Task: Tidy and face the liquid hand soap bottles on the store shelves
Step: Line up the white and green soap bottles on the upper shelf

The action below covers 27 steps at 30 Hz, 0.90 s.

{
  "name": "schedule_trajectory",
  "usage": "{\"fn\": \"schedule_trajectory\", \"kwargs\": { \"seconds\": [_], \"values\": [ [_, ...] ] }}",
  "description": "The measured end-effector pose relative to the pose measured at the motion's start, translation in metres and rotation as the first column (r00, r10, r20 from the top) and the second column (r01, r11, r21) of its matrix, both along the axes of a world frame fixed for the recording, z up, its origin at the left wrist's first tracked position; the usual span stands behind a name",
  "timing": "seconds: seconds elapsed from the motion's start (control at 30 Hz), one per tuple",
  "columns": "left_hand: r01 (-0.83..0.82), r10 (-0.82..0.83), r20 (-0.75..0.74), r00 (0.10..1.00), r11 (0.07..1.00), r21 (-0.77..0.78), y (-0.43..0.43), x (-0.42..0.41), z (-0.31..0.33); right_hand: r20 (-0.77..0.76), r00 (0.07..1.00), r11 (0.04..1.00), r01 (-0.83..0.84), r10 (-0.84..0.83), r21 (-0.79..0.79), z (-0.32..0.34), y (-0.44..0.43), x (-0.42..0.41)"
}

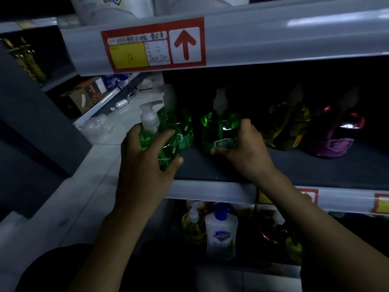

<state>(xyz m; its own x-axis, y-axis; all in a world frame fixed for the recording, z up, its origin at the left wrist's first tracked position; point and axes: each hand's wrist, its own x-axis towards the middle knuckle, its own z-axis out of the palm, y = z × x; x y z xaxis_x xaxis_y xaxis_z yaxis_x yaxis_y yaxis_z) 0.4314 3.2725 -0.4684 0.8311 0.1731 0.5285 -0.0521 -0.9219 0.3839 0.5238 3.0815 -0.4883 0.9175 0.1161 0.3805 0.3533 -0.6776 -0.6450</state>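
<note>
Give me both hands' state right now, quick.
Left hand: gripping the front-left green bottle.
Right hand: gripping the green bottle beside the yellow one.

Both forearms reach forward. The left hand (147, 163) grips a pump bottle (169, 151); the right hand (244, 148) clasps a second bottle (219, 131).
</note>
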Motion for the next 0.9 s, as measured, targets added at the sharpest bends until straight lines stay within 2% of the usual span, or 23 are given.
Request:
{"fn": "schedule_trajectory", "kwargs": {
  "seconds": [0.43,0.5,0.6,0.63,0.7,0.8,0.9],
  "values": [
    [-0.008,0.009,0.024,1.0,1.0,-0.019,-0.009,0.003,0.002,-0.08,0.996,0.993,-0.037,0.029,-0.11,0.004,0.017,0.005],
    [-0.044,0.046,0.031,0.998,0.998,-0.052,-0.022,0.002,0.003,-0.035,0.998,0.986,-0.06,0.055,-0.155,0.006,0.007,-0.002],
    [-0.139,0.143,0.184,0.972,0.99,-0.034,-0.055,-0.004,0.013,0.133,0.989,0.98,-0.032,0.059,-0.196,0.012,-0.025,-0.02],
    [-0.104,0.107,0.252,0.962,0.994,-0.026,-0.068,-0.006,0.016,0.19,0.981,0.978,-0.005,0.046,-0.208,0.015,-0.04,-0.027],
    [0.081,-0.075,0.319,0.945,0.997,-0.007,-0.095,-0.01,0.018,0.249,0.968,0.979,0.041,0.01,-0.2,0.021,-0.075,-0.041],
    [0.388,-0.375,0.144,0.916,0.919,-0.075,-0.143,-0.003,0.006,0.284,0.944,0.978,0.196,-0.169,-0.069,0.027,-0.136,-0.055],
    [0.548,-0.557,-0.005,0.831,0.819,-0.173,-0.201,0.015,-0.006,0.335,0.82,0.886,0.431,-0.465,0.175,0.027,-0.204,-0.063]
  ]
}}
